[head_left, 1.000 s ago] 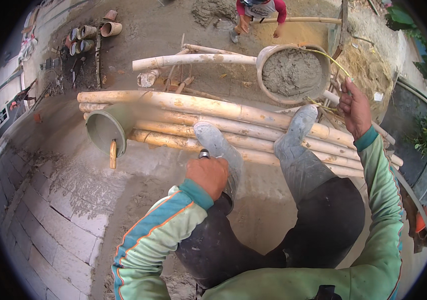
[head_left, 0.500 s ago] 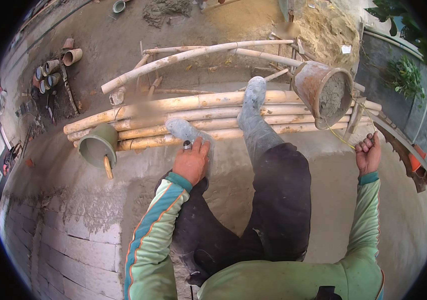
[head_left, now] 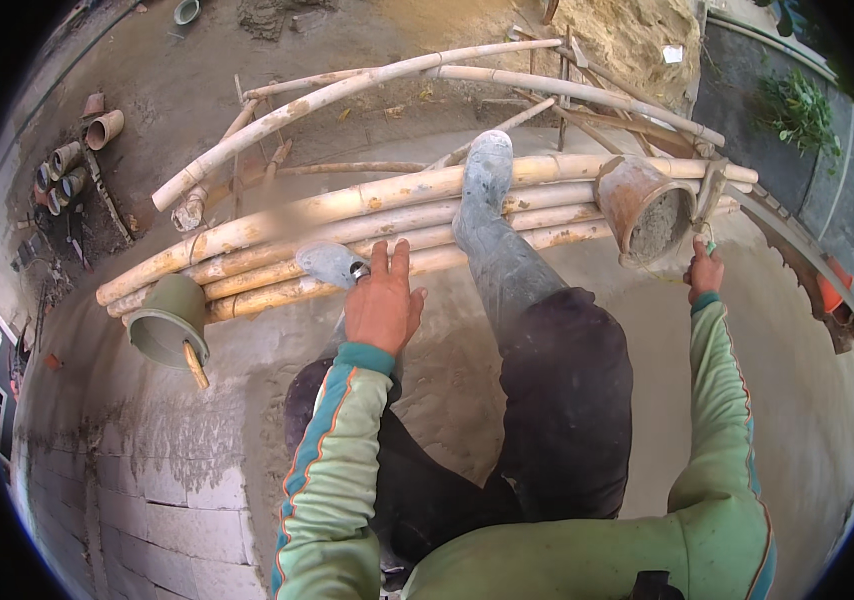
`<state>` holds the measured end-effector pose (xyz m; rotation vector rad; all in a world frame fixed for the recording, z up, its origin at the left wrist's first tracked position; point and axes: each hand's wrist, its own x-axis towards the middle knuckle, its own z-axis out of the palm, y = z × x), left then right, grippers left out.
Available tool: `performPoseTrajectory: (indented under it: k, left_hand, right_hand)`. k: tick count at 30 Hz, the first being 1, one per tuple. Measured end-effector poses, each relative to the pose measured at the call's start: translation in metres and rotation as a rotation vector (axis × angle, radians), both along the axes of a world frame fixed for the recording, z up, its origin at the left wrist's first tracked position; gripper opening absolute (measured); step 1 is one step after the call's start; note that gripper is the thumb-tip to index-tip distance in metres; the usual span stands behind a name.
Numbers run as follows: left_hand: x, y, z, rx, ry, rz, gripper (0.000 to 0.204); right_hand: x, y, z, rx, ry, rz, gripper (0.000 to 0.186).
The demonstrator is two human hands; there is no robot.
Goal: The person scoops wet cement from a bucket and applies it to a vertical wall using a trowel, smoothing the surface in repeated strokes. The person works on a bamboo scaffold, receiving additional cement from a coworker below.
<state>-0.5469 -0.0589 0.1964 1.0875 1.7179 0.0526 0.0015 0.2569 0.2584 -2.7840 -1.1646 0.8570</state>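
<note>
My right hand [head_left: 704, 272] is closed on a thin yellow-green cord [head_left: 710, 241] beside a brown, mortar-stained bucket [head_left: 619, 212]. Grey wet mortar [head_left: 655, 228] shows through the bucket's mouth, and the bucket is at the right end of a row of bamboo poles [head_left: 347, 212]. My left hand [head_left: 384, 300] is held over my left leg with fingers stretched out and thumb apart. It grips nothing, and a dark metallic ring is on one finger. Both of my grey boots [head_left: 488, 190] are on the poles.
At the poles' left end is a green bucket [head_left: 169, 312] with a wooden handle [head_left: 195, 366] sticking out. More bamboo poles [head_left: 347, 90] form a frame beyond. Several small buckets [head_left: 105, 128] lie at the far left. A block wall [head_left: 177, 530] is at lower left, a plant [head_left: 797, 115] at far right.
The mortar bucket appears lower and smaller against the poles. My right hand has moved left and closer to it. My left hand has lifted off my knee and its fingers have straightened.
</note>
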Motion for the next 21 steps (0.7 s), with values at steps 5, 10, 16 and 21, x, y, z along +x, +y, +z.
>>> performPoseTrajectory:
  k: [5,10,16,21]
  left_hand:
    - [0.006,0.010,-0.006,-0.034,0.006,-0.061,0.079]
    - [-0.002,0.024,-0.006,-0.061,-0.007,-0.115,0.078]
    - [-0.014,0.036,-0.005,-0.024,0.042,-0.109,0.078]
    - [-0.021,0.059,0.000,0.022,0.028,-0.194,0.077]
  right_hand:
    - [0.036,0.011,0.011,-0.044,-0.413,0.751,0.053]
    - [0.066,-0.021,0.017,-0.049,-0.469,0.771,0.050]
    - [0.133,-0.044,0.025,0.016,-0.337,0.378,0.044]
    - [0.140,-0.059,0.020,-0.025,-0.252,-0.113,0.048]
